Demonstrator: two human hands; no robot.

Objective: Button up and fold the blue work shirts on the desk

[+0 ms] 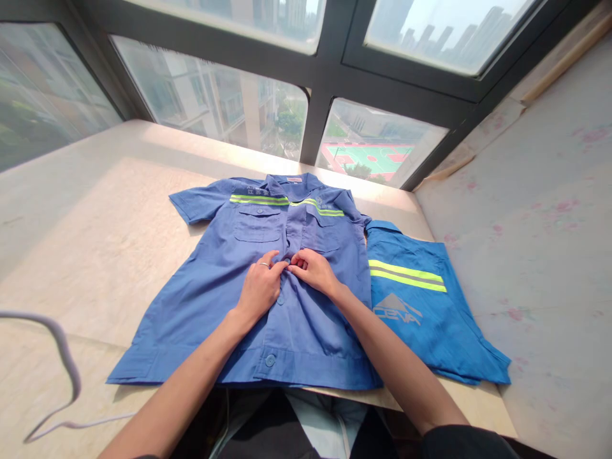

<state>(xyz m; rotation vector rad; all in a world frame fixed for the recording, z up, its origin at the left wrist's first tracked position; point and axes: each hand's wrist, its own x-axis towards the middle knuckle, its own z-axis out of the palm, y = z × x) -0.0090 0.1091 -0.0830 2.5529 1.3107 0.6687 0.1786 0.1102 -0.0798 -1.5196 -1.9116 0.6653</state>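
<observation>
A blue short-sleeved work shirt (pixel 201 299) with yellow-green reflective stripes lies spread front-up on the pale surface, collar away from me. At the middle of its front placket, my left hand (pixel 262 284) pinches the fabric, a ring on one finger. Right beside it, my right hand (pixel 313 269) pinches the same spot, fingertips nearly touching the left ones around a button (pixel 287 261). Below my hands another button (pixel 280 300) shows, and a lower button (pixel 270 360) sits fastened at the waistband. Above my hands the placket is partly open.
To the right lies a folded brighter blue garment (pixel 411 319) with reflective stripes, next to the shirt. A white cable (pixel 67 357) curls at the left. Dark-framed windows (pixel 315 108) stand behind, and a floral-patterned wall (pixel 535 255) rises at the right.
</observation>
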